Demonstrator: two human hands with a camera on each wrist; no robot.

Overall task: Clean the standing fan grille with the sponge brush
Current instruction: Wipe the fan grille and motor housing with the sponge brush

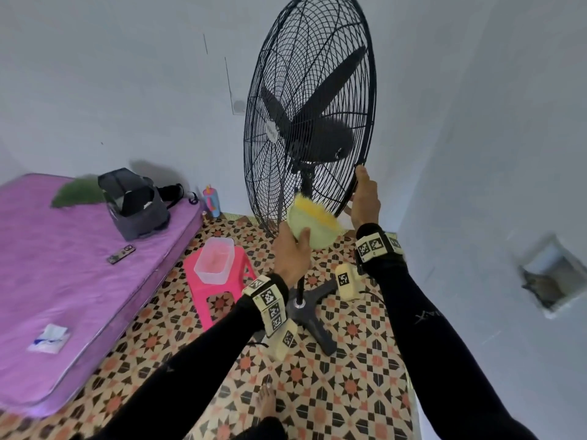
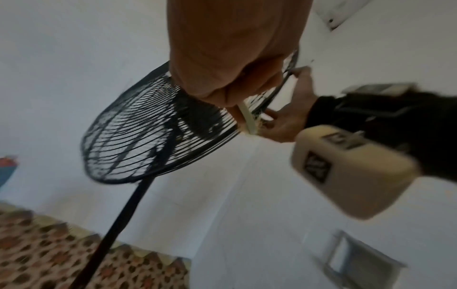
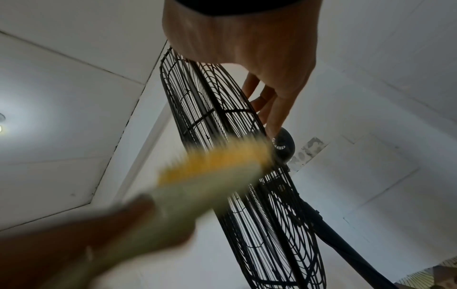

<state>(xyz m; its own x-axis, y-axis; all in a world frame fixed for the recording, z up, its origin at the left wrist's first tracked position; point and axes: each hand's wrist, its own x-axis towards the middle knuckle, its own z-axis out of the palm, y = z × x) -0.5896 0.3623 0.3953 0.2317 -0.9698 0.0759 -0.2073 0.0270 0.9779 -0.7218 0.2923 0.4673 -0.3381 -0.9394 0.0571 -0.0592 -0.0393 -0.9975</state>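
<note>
Brushing the lower grille while steadying the fan.

Nearest me, my left hand (image 1: 292,252) was curled round the pale green sponge brush (image 1: 313,223), its yellow bristles meeting the bottom of the standing fan grille (image 1: 305,100) just beside the pole. Slightly past it, my right hand (image 1: 365,198) gripped the grille's lower right rim, thumb on the front edge, fingers behind. To do this step well, I judged I should keep that brace firm, press lightly so bristles enter the gaps, and stroke along the wires. Left of the fan, farther off, stood a pink stool (image 1: 219,281) bearing a clear tub (image 1: 214,258).
</note>
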